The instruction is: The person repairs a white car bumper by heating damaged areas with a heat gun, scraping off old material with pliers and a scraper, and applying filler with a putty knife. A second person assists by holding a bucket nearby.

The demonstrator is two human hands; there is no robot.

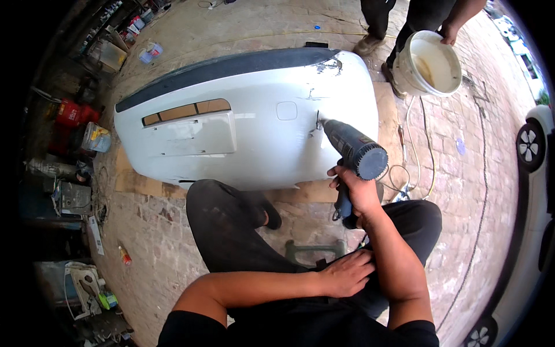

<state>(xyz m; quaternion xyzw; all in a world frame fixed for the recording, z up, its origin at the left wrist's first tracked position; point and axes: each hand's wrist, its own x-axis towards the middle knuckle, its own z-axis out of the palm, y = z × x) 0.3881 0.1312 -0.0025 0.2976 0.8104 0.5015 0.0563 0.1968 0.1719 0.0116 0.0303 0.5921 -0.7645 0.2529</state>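
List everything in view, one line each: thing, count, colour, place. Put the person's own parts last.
car bumper: one, white with a dark top strip, lying on cardboard in the middle
heat gun: one, dark, nozzle at the bumper's cracked right part
cardboard: tan sheets, under the bumper
bucket: one, white, top right, held by another person's hand
cords: pale, on the paving right of the bumper
parked car: white, right edge, with a wheel showing
stool: one, green, under the person
tools and clutter: mixed colours, along the left edge
brick paving: reddish grey, all around
left hand: resting on the lap, holding nothing
right hand: fingers gripping the heat gun's handle
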